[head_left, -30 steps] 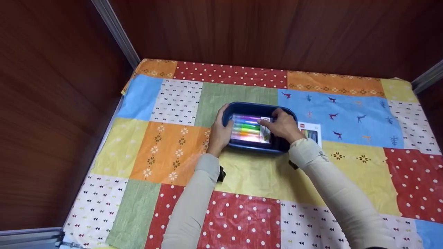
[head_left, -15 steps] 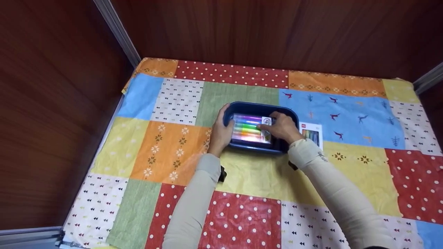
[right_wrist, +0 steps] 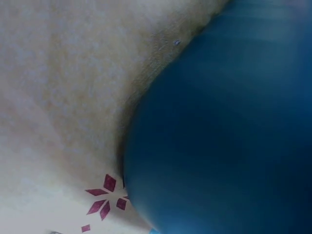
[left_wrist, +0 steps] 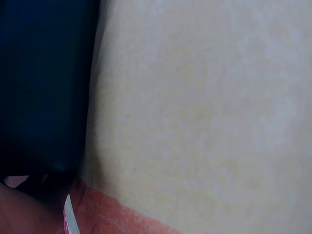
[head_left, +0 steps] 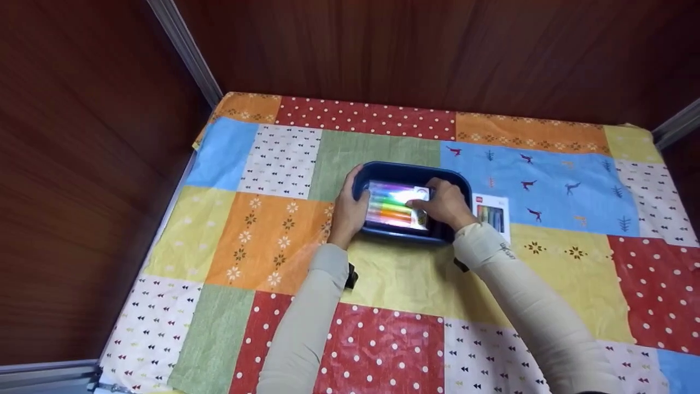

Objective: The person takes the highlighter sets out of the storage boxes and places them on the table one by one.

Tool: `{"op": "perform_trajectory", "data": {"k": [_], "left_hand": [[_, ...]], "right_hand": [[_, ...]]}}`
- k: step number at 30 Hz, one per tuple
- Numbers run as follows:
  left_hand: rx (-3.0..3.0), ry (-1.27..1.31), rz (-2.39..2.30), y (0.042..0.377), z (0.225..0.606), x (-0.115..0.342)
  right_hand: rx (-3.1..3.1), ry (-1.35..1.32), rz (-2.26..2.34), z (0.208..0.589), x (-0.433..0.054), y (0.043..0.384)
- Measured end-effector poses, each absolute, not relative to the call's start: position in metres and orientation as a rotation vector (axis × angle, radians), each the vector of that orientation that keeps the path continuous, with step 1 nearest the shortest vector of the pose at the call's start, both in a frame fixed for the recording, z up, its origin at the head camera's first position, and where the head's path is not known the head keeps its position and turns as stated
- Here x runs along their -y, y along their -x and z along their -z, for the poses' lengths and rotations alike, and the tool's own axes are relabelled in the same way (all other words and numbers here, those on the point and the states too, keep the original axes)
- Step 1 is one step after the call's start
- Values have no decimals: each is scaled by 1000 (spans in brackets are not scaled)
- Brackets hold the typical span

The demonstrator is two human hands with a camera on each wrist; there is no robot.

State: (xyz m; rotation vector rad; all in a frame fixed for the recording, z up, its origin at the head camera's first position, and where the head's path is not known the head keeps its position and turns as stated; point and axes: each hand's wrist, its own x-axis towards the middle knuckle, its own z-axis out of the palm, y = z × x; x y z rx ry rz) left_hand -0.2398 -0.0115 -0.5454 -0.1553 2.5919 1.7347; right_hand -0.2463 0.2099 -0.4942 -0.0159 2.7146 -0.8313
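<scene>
In the head view a dark blue plastic tub [head_left: 415, 171] stands on the cloth in the middle. Inside it lies a clear pack of rainbow-coloured pens [head_left: 388, 210], with a bright glare and a label at its right end. My left hand [head_left: 348, 213] grips the tub's left end, thumb over the rim. My right hand [head_left: 449, 207] reaches in over the right end and pinches the pack there, thumb on top; its other fingertips are partly hidden. Both wrist views show mostly the tub's outer wall [left_wrist: 44, 87] and cloth.
A white box with a colourful picture [head_left: 495, 216] lies close by the tub's right side, partly covered by my right wrist. A patchwork cloth [head_left: 279, 241] covers the table. Brown wood panels [head_left: 350, 49] rise behind and at the left.
My right hand and thumb have shifted slightly toward me over the pack. The pack has moved slightly, and its glare has spread upward. My left hand has stayed on the tub.
</scene>
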Motion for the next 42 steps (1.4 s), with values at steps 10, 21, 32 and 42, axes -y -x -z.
{"op": "perform_trajectory", "data": {"k": [10, 21, 32, 42], "left_hand": [[-2597, 161, -1733, 238, 544, 9], [-2635, 151, -1719, 239, 544, 9], [-2642, 166, -1734, 240, 546, 10], [-2637, 171, -1741, 241, 546, 10]], "right_hand": [[-2758, 18, 808, 493, -211, 244], [-2732, 55, 826, 490, -220, 242], [-2744, 112, 850, 485, -227, 241], [-2752, 98, 823, 478, -232, 241]]}}
